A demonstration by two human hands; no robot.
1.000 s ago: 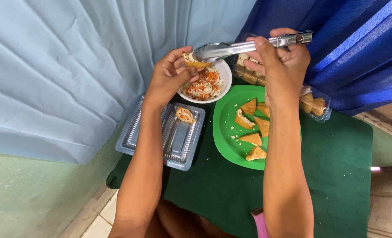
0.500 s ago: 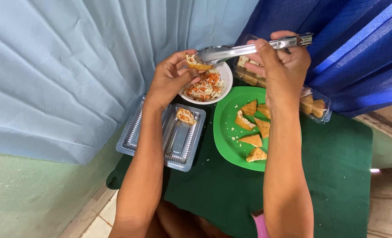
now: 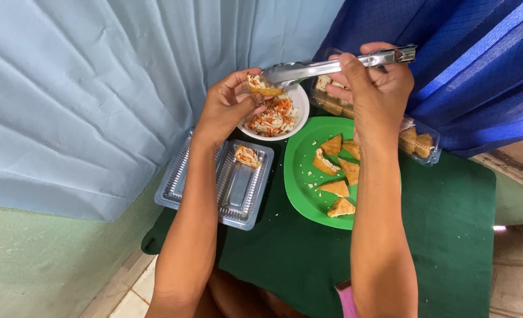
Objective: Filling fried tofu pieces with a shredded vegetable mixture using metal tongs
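Up top, left hand (image 3: 229, 109) pinches a soft, crumbly stuffed tofu piece (image 3: 262, 86); support its base. Right hand (image 3: 374, 88) grips metal tongs (image 3: 332, 66).

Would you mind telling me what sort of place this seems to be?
Probably a small food stall: a green-clothed table, curtains behind, clear takeaway boxes, and a green plate of fried pieces.

A golden triangular pastry (image 3: 264, 86), split open and stuffed with shredded filling, sits tilted above the white bowl (image 3: 299, 99), under metal tongs (image 3: 338, 65).
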